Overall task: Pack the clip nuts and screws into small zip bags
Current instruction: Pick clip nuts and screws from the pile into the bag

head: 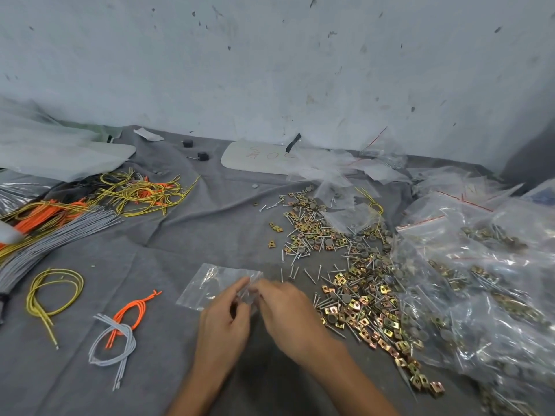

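Left hand (227,321) and right hand (285,307): fingers curled, both pinching the near right edge of 1 small clear zip bag (210,283) lying on grey cloth (180,235). Clip nuts and screws (357,298): loose heap just right of the hands. Filled bags (480,280): far right. Yellow wire loop (51,292): left.

We see a plain grey cloth (186,235), gold and copper clip nuts (359,309) mixed with silver screws (295,256), clear zip bags (480,235) with red seal stripes, yellow wires (141,190), orange wires (36,219), grey wires (69,232), and a pale blue-grey wall (270,70) flecked with dark marks.
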Motion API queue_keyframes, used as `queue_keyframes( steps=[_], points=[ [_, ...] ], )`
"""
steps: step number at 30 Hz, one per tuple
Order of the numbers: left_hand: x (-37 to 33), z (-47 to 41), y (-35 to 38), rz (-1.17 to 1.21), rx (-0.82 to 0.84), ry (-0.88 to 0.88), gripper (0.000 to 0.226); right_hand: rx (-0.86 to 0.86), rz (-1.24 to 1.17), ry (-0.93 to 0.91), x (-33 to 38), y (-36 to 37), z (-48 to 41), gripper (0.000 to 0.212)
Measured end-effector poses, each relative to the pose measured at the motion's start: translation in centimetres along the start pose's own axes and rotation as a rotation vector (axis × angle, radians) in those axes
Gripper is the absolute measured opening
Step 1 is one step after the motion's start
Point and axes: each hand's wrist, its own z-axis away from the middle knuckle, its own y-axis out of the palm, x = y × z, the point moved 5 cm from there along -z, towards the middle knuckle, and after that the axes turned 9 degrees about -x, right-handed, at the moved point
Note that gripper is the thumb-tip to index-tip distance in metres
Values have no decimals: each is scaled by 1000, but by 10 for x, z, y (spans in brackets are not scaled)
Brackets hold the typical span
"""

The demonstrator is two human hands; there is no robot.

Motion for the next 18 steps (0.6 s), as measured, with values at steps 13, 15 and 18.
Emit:
queue_keyframes(
  steps=[13,15,18],
  points=[
    [-3,1,0,22,19,-25,52,-32,96,318,-63,7,-22,19],
    [-4,2,0,21,19,-31,52,-51,151,325,-62,12,-26,21],
    [-6,2,-2,26,12,-33,51,-67,207,314,-62,15,-28,20]
  ],
)
